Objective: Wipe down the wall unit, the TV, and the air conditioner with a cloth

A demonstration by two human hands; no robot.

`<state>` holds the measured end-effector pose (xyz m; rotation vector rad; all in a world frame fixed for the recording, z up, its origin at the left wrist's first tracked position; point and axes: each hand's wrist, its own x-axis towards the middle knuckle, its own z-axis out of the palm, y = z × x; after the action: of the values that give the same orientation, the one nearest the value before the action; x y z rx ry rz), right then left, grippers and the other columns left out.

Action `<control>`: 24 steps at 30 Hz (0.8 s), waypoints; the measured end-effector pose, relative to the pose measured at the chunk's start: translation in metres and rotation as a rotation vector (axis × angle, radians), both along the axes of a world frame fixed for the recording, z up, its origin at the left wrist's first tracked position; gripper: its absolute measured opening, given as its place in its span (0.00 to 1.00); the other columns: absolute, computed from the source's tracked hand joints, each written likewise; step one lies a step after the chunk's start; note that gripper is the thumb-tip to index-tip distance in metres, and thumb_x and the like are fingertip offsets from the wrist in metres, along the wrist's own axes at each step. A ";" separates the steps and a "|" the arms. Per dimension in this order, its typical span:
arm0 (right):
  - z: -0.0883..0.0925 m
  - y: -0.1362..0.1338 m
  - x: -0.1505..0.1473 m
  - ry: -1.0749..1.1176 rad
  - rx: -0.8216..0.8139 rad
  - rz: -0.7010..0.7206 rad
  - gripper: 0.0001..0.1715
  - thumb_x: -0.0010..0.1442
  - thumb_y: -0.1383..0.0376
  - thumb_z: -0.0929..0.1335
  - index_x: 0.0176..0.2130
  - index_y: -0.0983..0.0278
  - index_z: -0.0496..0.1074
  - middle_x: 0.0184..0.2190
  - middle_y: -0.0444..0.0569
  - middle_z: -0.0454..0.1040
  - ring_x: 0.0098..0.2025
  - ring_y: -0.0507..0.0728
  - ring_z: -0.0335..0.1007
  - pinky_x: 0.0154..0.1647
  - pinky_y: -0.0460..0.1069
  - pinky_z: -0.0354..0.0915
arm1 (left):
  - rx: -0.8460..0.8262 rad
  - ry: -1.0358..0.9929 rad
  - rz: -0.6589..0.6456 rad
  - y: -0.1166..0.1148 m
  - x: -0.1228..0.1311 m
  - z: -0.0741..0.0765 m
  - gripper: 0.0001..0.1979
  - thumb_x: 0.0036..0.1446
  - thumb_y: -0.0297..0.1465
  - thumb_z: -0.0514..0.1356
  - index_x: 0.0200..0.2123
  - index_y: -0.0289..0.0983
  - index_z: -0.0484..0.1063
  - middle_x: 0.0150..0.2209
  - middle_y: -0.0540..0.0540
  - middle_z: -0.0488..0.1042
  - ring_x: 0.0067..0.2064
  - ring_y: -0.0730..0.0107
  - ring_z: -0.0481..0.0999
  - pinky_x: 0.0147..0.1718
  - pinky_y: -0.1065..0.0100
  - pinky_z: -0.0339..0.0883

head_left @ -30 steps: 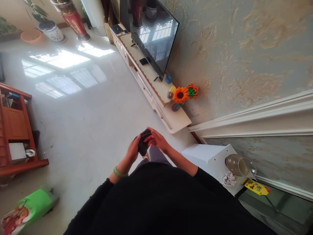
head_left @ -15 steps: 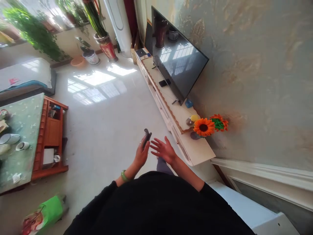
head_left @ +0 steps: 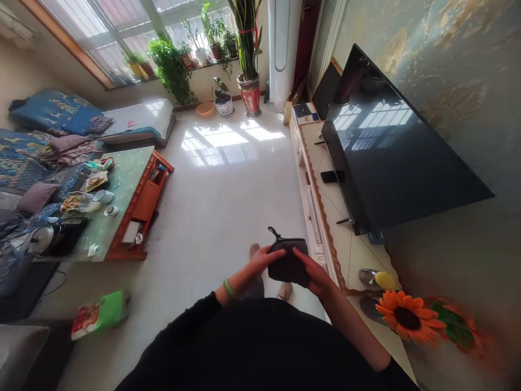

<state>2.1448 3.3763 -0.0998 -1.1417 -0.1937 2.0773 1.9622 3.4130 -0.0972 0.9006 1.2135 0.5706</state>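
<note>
I hold a small dark pouch (head_left: 290, 262) with a little loop at its top in front of my body, above the floor. My left hand (head_left: 261, 259), with a green bangle on the wrist, grips its left side. My right hand (head_left: 314, 273) is closed on its right side, fingers laid over the front. Both hands are beside the low white TV cabinet (head_left: 325, 217).
A large dark TV (head_left: 386, 163) stands on the cabinet at right, with a remote (head_left: 331, 176), a yellow object (head_left: 383, 279) and artificial sunflowers (head_left: 407, 317). A green-topped wooden coffee table (head_left: 118, 201) is at left, a green bag (head_left: 100, 315) on the floor, plants by the window.
The view has swung up toward the window. My right hand, open half a second ago, has closed on the pouch, so both hands hold it again.
</note>
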 end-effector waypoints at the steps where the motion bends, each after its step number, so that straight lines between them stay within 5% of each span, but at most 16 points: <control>1: 0.000 0.013 -0.004 -0.035 0.016 0.029 0.19 0.68 0.54 0.72 0.51 0.62 0.81 0.45 0.53 0.87 0.48 0.62 0.85 0.62 0.61 0.76 | -0.037 -0.023 -0.010 0.013 -0.002 -0.002 0.37 0.43 0.59 0.75 0.44 0.34 0.85 0.43 0.35 0.86 0.44 0.48 0.85 0.49 0.49 0.80; 7: 0.001 0.110 -0.024 -0.178 0.207 0.034 0.25 0.63 0.50 0.75 0.54 0.62 0.80 0.50 0.54 0.85 0.52 0.63 0.83 0.66 0.64 0.72 | -0.067 -0.043 -0.055 0.117 -0.026 -0.008 0.41 0.38 0.64 0.74 0.37 0.30 0.84 0.35 0.35 0.85 0.37 0.57 0.83 0.40 0.59 0.79; 11: -0.001 0.174 -0.027 -0.268 0.194 -0.198 0.29 0.65 0.50 0.74 0.61 0.57 0.76 0.59 0.52 0.80 0.58 0.61 0.79 0.71 0.66 0.66 | 0.082 0.028 -0.017 0.210 -0.043 -0.005 0.43 0.49 0.67 0.65 0.46 0.32 0.81 0.41 0.37 0.85 0.45 0.55 0.83 0.47 0.58 0.78; 14: -0.002 0.216 -0.032 -0.084 0.075 -0.370 0.29 0.70 0.44 0.67 0.60 0.58 0.75 0.64 0.55 0.76 0.59 0.60 0.79 0.71 0.64 0.66 | 0.231 0.119 -0.039 0.270 -0.041 -0.001 0.36 0.55 0.63 0.63 0.44 0.35 0.80 0.42 0.39 0.84 0.52 0.49 0.81 0.53 0.54 0.75; 18: 0.000 0.268 -0.032 0.242 0.055 -0.549 0.41 0.70 0.33 0.57 0.53 0.61 0.76 0.53 0.56 0.82 0.55 0.64 0.81 0.65 0.67 0.69 | 0.379 0.104 -0.338 0.317 -0.008 0.006 0.22 0.48 0.51 0.75 0.31 0.38 0.80 0.46 0.36 0.85 0.59 0.37 0.79 0.62 0.43 0.71; 21: -0.003 0.299 -0.018 0.238 0.086 -0.668 0.43 0.67 0.31 0.57 0.47 0.62 0.77 0.45 0.58 0.84 0.55 0.66 0.80 0.61 0.66 0.73 | 0.612 0.017 -0.714 0.342 0.024 0.008 0.24 0.47 0.41 0.78 0.48 0.42 0.85 0.68 0.38 0.73 0.74 0.35 0.64 0.75 0.36 0.55; 24: -0.011 0.325 0.008 0.192 0.148 -0.710 0.45 0.64 0.29 0.58 0.48 0.63 0.78 0.45 0.59 0.84 0.56 0.68 0.79 0.58 0.66 0.75 | 0.850 -0.009 -0.998 0.377 0.053 0.007 0.26 0.59 0.42 0.71 0.60 0.44 0.80 0.72 0.39 0.67 0.78 0.39 0.58 0.75 0.33 0.54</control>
<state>2.1525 3.7016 -0.1109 -0.7622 0.1364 1.4926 2.0148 3.7902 -0.0902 2.0321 0.3362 0.2356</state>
